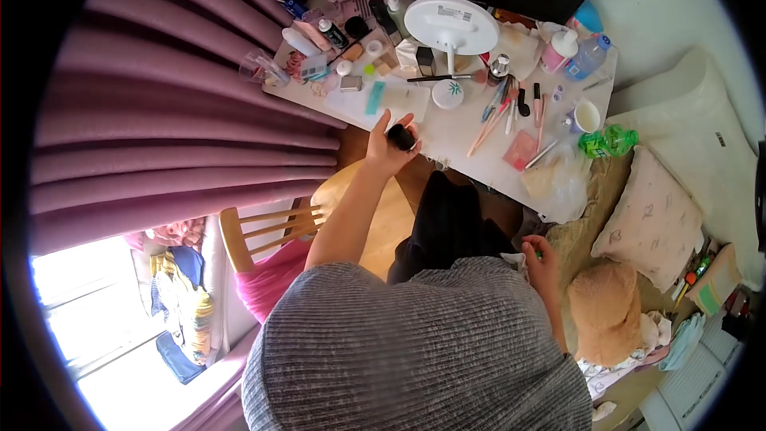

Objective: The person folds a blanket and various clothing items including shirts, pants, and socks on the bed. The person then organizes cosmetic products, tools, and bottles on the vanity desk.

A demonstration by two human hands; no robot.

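Note:
My left hand [388, 148] is held out at the front edge of the white table [479, 161], fingers curled round a small, dark, round object [401, 137] that looks like a black brush head or cap. Its exact kind is unclear. Low on the right, beside the bed, my right hand [542, 259] hangs with its fingers bent inward. A bit of green shows between them, and something whitish lies just beside the hand; what it grips is mostly hidden. Ahead of my left hand, a round white mirror [452, 24] stands with its back towards me.
Makeup brushes [493, 124], a pink square [521, 149], a paper cup [586, 116] and a green bottle [608, 141] lie on the table's right. Several cosmetics crowd its left. A wooden chair [233, 239] stands left, by purple curtains [183, 128]. The bed holds a pillow [650, 219].

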